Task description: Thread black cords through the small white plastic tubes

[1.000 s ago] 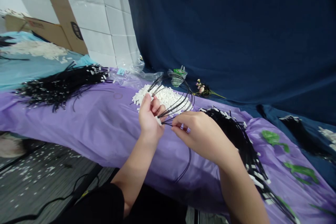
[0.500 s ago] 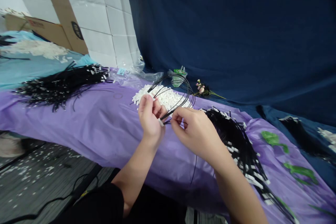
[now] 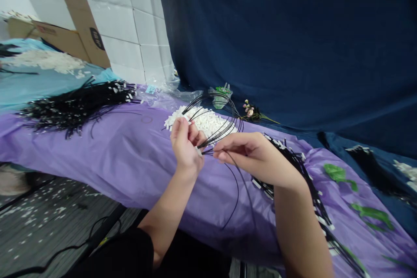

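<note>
A looped bundle of thin black cords (image 3: pixel 235 108) arches up out of my left hand (image 3: pixel 187 143), whose fingers are closed round it. White end pieces (image 3: pixel 198 151) show at the thumb and along the palm edge. To its right, my right hand (image 3: pixel 243 150) pinches thin black cord with thumb and forefinger beside the bundle. Loose cord lengths (image 3: pixel 237 191) hang below these fingertips over the purple cover. Behind the hands lies a heap of small white pieces (image 3: pixel 208 121). Exactly which cords the right fingertips hold is hard to make out.
On the purple cover (image 3: pixel 130 156), a pile of black cords (image 3: pixel 78 104) lies left and another (image 3: pixel 293 160) right, partly behind my right forearm. Farther back are a small plastic bag (image 3: pixel 222 97), flowers (image 3: pixel 250 110), white boxes (image 3: pixel 114 21) and a dark blue curtain (image 3: pixel 286 43).
My right hand has turned, its wrist raised and palm side more in view. Loose cord now hangs in curves below its fingers. My left hand has barely moved.
</note>
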A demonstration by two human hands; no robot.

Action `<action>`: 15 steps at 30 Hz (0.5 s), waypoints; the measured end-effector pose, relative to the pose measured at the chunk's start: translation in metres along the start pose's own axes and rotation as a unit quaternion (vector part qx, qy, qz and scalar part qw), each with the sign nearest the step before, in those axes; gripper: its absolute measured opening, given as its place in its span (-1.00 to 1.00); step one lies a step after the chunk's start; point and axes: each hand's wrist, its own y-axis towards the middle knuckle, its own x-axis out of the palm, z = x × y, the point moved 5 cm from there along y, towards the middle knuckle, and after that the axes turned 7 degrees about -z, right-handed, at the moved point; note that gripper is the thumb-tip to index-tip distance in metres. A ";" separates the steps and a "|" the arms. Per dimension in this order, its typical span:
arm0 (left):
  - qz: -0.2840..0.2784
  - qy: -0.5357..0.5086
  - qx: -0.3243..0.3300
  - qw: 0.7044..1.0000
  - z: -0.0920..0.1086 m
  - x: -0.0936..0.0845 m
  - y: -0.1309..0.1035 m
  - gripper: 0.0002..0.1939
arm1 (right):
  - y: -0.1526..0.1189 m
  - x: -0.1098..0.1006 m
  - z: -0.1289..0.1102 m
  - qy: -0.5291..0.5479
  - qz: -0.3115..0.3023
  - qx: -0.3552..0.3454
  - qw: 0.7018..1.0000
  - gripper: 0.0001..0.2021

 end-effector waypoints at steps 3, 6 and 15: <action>-0.001 0.004 -0.011 1.000 -0.002 0.000 -0.001 -0.66 | 0.002 -0.010 0.009 0.074 0.064 0.014 0.995 -0.82; -0.002 0.005 -0.018 1.000 -0.004 -0.001 -0.001 -0.66 | -0.001 -0.027 0.014 0.133 0.157 0.004 0.979 -0.80; -0.013 0.011 -0.022 1.000 -0.009 0.002 -0.003 -0.63 | -0.013 -0.057 0.000 0.120 0.365 -0.192 0.903 -0.73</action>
